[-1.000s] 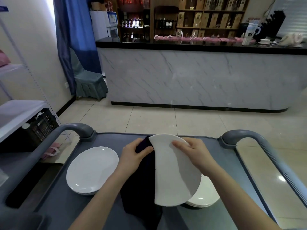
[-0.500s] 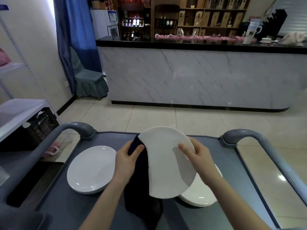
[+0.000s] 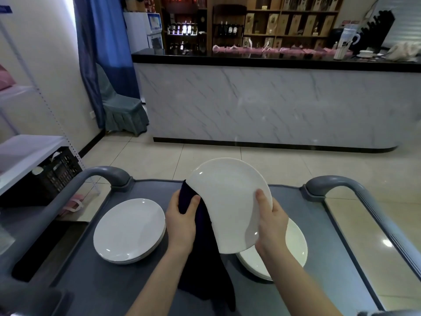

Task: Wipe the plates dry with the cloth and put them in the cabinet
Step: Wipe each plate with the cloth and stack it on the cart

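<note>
A white plate (image 3: 227, 201) is held tilted above the grey cart top (image 3: 95, 281). My right hand (image 3: 271, 222) grips its right rim, thumb on the face. My left hand (image 3: 182, 220) clutches a dark navy cloth (image 3: 205, 254) against the plate's left edge; the cloth hangs down to the cart. A stack of white plates (image 3: 129, 229) sits on the left of the cart. Another stack of white plates (image 3: 291, 245) lies on the right, partly hidden under the held plate and my right wrist.
The cart has grey curved handles at the left (image 3: 102, 174) and right (image 3: 335, 183). A white shelf unit (image 3: 20, 151) with a black crate (image 3: 52, 176) stands at the left. A marble-fronted bar counter (image 3: 273, 99) crosses the room ahead, beyond tiled floor.
The plate has risen and tilted to face me more, showing more of its round face. Both hands moved up with it, and the cloth stayed at its left edge.
</note>
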